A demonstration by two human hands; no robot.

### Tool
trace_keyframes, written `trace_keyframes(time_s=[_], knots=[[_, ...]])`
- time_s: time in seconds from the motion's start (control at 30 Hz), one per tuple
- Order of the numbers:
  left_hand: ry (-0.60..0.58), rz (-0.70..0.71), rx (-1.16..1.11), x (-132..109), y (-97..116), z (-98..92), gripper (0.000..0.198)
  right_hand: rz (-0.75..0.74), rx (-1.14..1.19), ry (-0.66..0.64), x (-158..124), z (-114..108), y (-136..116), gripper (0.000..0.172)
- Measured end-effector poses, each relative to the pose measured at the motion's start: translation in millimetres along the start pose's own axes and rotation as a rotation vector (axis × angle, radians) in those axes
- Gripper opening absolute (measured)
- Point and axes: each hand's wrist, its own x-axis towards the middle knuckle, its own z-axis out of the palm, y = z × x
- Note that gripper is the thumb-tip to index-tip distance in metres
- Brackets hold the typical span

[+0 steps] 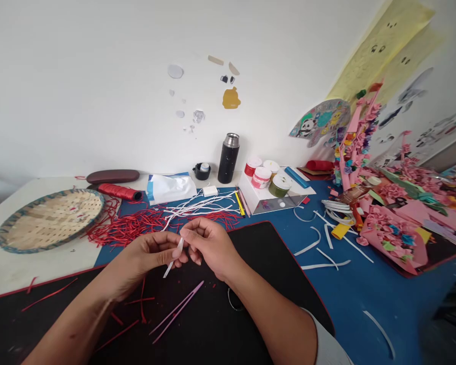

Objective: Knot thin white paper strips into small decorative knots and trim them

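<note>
Above the black mat (247,284), my left hand (148,253) pinches a thin white strip (168,268), whose lower end hangs out below the thumb. My right hand (213,248) is closed on the strip's upper part, thumb against fingers, touching the left hand. The exact fold of the strip is hidden by the fingers. Purple tweezers (179,310) lie on the mat below my hands, and a small ring-like item (233,300) shows by my right forearm. Behind my hands are a bunch of white strips (197,207) and a heap of red strips (131,225).
A woven basket (53,220) stands at left, near a red thread spool (119,192). At the back are a black flask (228,158), a white box (262,200) bearing several jars, and a yellow pen (240,203). Pink paper flowers (395,233) crowd the right; loose white strips (327,264) lie nearer.
</note>
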Motion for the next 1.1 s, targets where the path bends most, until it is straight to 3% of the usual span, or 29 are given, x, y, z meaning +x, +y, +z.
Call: trace_keyframes(time_s=[0.7, 1.1], knots=[[0.07, -0.011, 0.047, 0.7, -0.3, 0.1, 0.029, 0.017, -0.016, -0.001, -1.2, -0.7, -1.1, 0.039], [0.097, -0.01, -0.037, 0.9, -0.2, 2.9, 0.028, 0.008, -0.011, -0.01, -1.6, -0.3, -1.2, 0.039]])
